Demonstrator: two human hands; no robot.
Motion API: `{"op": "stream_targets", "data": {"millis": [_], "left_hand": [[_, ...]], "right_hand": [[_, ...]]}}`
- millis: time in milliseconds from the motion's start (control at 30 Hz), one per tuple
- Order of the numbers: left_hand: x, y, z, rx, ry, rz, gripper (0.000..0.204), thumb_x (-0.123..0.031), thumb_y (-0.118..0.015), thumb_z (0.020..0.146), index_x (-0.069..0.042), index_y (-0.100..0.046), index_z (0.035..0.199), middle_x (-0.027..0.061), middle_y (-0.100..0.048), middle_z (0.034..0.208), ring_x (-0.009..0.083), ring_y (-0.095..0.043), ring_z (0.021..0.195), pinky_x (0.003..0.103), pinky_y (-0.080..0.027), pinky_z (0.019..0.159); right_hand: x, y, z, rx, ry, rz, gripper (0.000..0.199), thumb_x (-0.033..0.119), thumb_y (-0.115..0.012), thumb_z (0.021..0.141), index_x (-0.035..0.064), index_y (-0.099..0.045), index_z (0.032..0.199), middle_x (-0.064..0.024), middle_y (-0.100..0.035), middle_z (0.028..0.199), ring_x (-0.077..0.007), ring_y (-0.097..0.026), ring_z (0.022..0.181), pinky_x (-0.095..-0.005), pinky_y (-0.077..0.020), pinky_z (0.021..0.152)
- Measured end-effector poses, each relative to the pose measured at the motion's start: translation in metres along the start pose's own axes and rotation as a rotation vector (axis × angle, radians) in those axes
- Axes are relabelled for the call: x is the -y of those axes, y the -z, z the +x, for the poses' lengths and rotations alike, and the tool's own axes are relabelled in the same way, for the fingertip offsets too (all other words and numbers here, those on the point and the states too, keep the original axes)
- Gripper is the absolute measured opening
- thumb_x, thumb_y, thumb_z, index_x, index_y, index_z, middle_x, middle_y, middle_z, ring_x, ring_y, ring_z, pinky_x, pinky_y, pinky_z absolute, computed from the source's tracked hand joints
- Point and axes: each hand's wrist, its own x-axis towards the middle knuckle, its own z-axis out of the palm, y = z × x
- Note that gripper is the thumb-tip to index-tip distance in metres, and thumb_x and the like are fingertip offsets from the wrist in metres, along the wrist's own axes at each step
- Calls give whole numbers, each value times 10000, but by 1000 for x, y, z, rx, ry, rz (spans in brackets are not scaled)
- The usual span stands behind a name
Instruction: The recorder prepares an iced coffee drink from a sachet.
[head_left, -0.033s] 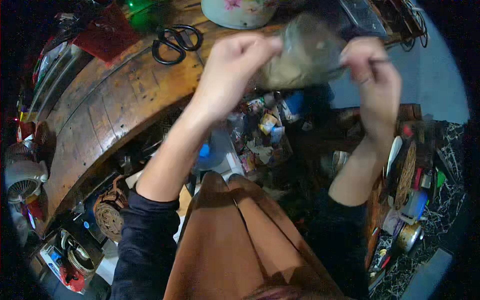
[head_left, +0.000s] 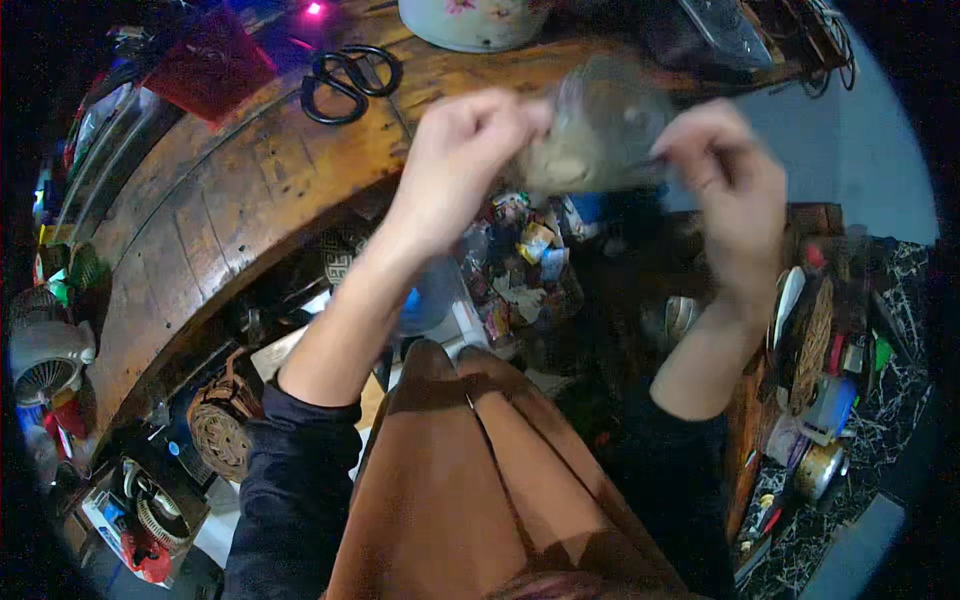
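Observation:
A clear plastic bag [head_left: 605, 125] with something pale tan in its lower part hangs between my hands, just off the table's front edge. It is blurred, so its contents cannot be made out. At its left side, my left hand [head_left: 460, 150] is closed, thumb and finger pinching the edge. My right hand [head_left: 725, 165] is closed at the opposite side, with the fingers curled and the tips at the bag's edge. Black-handled scissors [head_left: 350, 85] lie on the wooden table to the left of my left hand.
Beyond the bag, a pale flowered container [head_left: 475, 25] stands on the wooden table [head_left: 200, 240]. A red square item [head_left: 210, 70] lies at the far left. Below is a bin of mixed wrappers [head_left: 520, 290]. To the right, a cluttered shelf holds a metal pot [head_left: 822, 470].
Both hands and the bag have come slightly lower, nearer to me. My right hand has moved a little left, toward the bag. The small light at the far left went from green to pink.

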Motion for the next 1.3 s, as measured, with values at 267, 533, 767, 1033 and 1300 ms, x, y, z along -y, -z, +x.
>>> {"op": "stream_targets", "data": {"millis": [267, 533, 767, 1033, 1300], "left_hand": [[88, -11, -85, 17, -10, -57, 285, -82, -557, 701, -27, -356, 507, 1, -297, 572, 105, -301, 581, 242, -235, 528], [126, -17, -130, -77, 136, 11, 318, -61, -562, 722, -31, -347, 491, -4, -299, 548, 101, -284, 576, 249, -233, 526], [136, -27, -141, -114, 133, 146, 348, -36, -585, 718, -32, -325, 487, -13, -290, 558, 87, -262, 559, 237, -210, 511], [143, -39, -149, -32, 181, 137, 370, -23, -574, 716, -44, -296, 471, -20, -266, 564, 74, -249, 546, 238, -191, 493], [166, -29, -157, -138, 214, -29, 355, 11, -542, 700, -39, -270, 478, -33, -253, 561, 67, -239, 548, 241, -177, 499]], "right_hand": [[18, -41, -119, -65, -711, 464, 105, 92, -515, 821, -10, -542, 823, -54, -561, 789, -113, -558, 699, -220, -436, 637], [15, -55, -158, -23, -369, -40, 85, 40, -523, 768, 1, -532, 843, -147, -482, 843, -293, -523, 774, -323, -433, 662], [20, -81, -184, -28, -567, -71, 126, 72, -545, 756, 31, -579, 870, -126, -491, 768, -286, -508, 675, -339, -404, 589], [2, -82, -194, -110, -335, -269, 84, 105, -569, 725, 73, -612, 791, -80, -505, 668, -263, -495, 608, -349, -372, 557], [8, -99, -209, -65, -357, -247, 90, 129, -575, 716, 93, -619, 786, -50, -500, 655, -232, -500, 631, -335, -355, 564]]}}
